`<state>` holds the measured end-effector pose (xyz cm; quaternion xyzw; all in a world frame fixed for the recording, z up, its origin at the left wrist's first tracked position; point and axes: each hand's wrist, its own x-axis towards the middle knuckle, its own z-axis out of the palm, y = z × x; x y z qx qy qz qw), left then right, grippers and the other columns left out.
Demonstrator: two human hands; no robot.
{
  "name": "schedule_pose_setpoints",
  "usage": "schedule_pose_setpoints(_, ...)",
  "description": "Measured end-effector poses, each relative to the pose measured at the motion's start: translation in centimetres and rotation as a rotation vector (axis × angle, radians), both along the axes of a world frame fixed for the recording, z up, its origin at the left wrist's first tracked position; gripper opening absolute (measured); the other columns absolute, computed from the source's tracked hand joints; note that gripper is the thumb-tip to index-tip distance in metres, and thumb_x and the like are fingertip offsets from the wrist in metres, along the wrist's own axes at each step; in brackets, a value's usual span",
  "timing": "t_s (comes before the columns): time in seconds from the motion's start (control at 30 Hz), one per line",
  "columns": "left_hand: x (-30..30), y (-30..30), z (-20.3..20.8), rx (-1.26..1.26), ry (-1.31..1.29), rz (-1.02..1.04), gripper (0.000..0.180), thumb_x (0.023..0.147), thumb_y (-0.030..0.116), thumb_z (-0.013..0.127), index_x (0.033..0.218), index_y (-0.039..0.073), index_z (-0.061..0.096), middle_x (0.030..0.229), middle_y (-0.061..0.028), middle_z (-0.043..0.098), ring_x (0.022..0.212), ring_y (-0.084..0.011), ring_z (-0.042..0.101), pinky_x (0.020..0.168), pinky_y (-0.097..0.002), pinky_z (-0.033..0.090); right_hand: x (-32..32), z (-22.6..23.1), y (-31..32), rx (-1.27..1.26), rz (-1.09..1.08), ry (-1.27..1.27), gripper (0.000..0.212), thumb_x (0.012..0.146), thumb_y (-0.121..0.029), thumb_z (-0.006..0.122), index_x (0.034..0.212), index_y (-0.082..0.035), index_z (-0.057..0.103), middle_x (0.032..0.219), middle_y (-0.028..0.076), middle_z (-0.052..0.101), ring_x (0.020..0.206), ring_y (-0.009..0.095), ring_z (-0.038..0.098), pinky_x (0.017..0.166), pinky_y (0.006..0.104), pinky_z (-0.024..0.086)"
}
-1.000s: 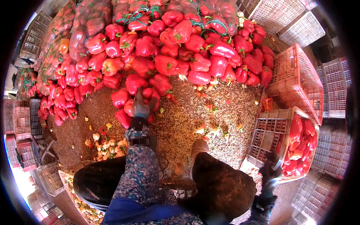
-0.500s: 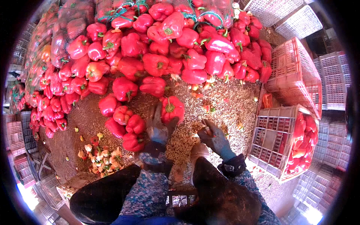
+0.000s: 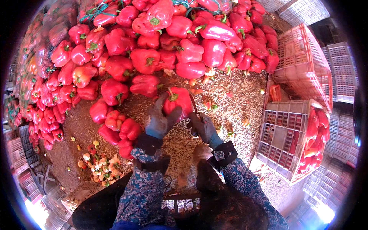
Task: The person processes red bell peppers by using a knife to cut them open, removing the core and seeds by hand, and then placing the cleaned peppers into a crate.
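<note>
A red bell pepper with a green stem stands upright in my gloved left hand, whose fingers wrap its left and near sides. My gloved right hand is closed around a knife with a thin, dark, curved blade. That blade rises along the pepper's right side; whether it touches the skin I cannot tell. The knife's handle is mostly hidden by my fingers. Just left of my left hand lie several loose red peppers on the seed-strewn ground.
A large heap of red peppers spreads across the far side, with net sacks at the far left. Cut-off cores lie in a pile at the near left. On the right, a crate holds red pepper pieces, beside a pink crate.
My left hand has taken hold of the pepper and tilted its stem slightly. My right hand has moved up and left, bringing the blade beside the pepper. The whole view has shifted somewhat.
</note>
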<state>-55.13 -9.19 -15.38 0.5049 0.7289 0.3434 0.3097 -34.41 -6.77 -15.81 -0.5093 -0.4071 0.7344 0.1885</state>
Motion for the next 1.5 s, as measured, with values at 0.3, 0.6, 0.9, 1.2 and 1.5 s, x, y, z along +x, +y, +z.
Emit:
schedule_pose_setpoints(0.3, 3.5, 2.8, 2.7, 0.13, -0.218, -0.064, 0.074, 0.085, 0.041, 0.076, 0.138, -0.002, 0.047, 0.129, -0.0218, 0.059, 0.118, -0.0328, 0.059, 0.1, -0.0424, 0.048, 1.8, 2.8, 0.2, 0.024, -0.171, -0.028, 0.036, 0.101, -0.039, 0.055, 0.102, -0.003, 0.059, 0.072, 0.004, 0.06, 0.058, 0.012, 0.054, 0.052, 0.0295, 0.044)
schedule_pose_setpoints(0.6, 2.6, 2.4, -1.3, 0.06, -0.282, -0.009, 0.065, 0.089, 0.038, 0.073, 0.133, -0.003, 0.048, 0.124, -0.017, 0.061, 0.111, -0.0256, 0.06, 0.096, -0.04, 0.05, 0.4, 5.8, 0.7, 0.08, 0.15, -0.167, 0.038, 0.103, -0.04, 0.049, 0.113, -0.004, 0.059, 0.077, 0.005, 0.061, 0.059, 0.013, 0.06, 0.053, 0.0289, 0.048)
schedule_pose_setpoints(0.9, 2.4, 3.6, 0.9, 0.112, -0.203, -0.019, 0.071, 0.091, 0.039, 0.07, 0.14, -0.005, 0.043, 0.126, -0.0249, 0.06, 0.113, -0.0327, 0.061, 0.098, -0.0446, 0.048, 0.7, 1.2, 0.9, 0.745, 0.349, -0.465, 0.031, 0.103, -0.034, 0.051, 0.11, -0.004, 0.057, 0.078, 0.016, 0.066, 0.062, 0.022, 0.066, 0.058, 0.038, 0.05)
schedule_pose_setpoints(1.2, 0.2, 5.1, -2.1, -0.112, -0.322, -0.034, 0.056, 0.098, 0.036, 0.061, 0.136, -0.002, 0.047, 0.126, -0.0193, 0.061, 0.112, -0.0246, 0.06, 0.095, -0.0391, 0.049, 0.3, -0.3, 0.8, 0.762, 0.345, -0.524, 0.031, 0.099, -0.024, 0.053, 0.127, -0.011, 0.054, 0.117, 0.019, 0.062, 0.107, 0.031, 0.063, 0.091, 0.0395, 0.05)
schedule_pose_setpoints(1.5, -0.7, 3.3, -7.1, 0.031, -0.713, 0.15, 0.045, 0.102, 0.035, 0.056, 0.13, 0.0, 0.054, 0.112, -0.0096, 0.065, 0.105, -0.015, 0.059, 0.087, -0.0315, 0.05, 2.0, -2.5, -1.6, 0.542, 0.463, -0.535, 0.03, 0.095, -0.024, 0.061, 0.117, -0.005, 0.055, 0.102, 0.018, 0.063, 0.089, 0.031, 0.066, 0.074, 0.0409, 0.053)
